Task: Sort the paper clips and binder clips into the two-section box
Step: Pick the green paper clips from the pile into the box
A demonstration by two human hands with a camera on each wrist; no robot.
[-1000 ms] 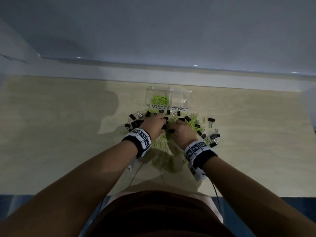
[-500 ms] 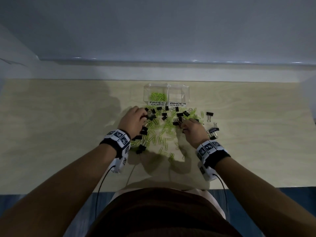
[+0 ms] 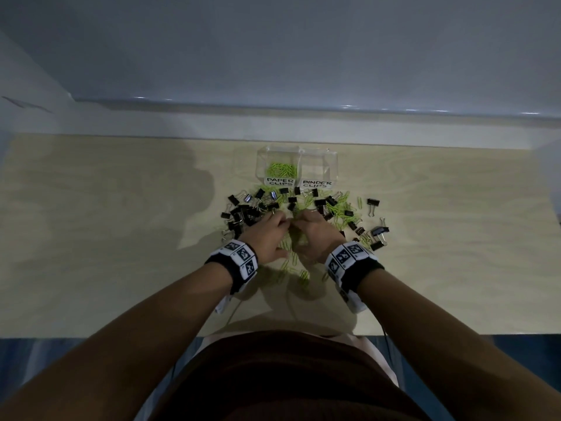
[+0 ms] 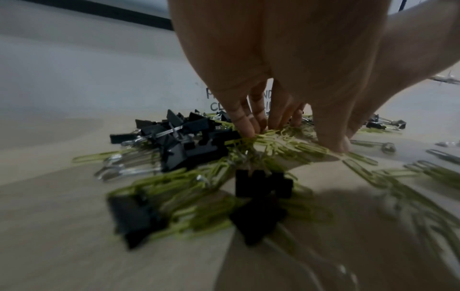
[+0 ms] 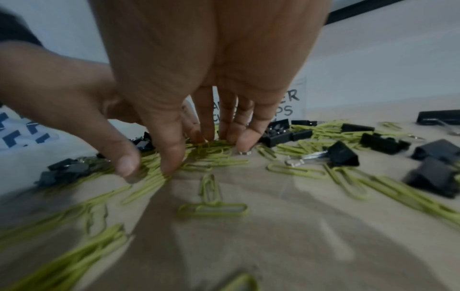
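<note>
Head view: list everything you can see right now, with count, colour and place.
box: one, clear, two sections, table's far side, labelled PAPER CLIPS and BINDER CLIPS
paper clips: many, green; some in left section, most scattered in front of box
binder clips: many, black, scattered on table; right section looks bare
table: one, pale wood
wristbands: two, black and white
left hand: fingertips on green pile
right hand: fingertips on green pile

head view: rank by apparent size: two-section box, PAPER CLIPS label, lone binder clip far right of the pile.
1. two-section box
2. PAPER CLIPS label
3. lone binder clip, slightly nearer the camera, yet clearly the smallest.
</note>
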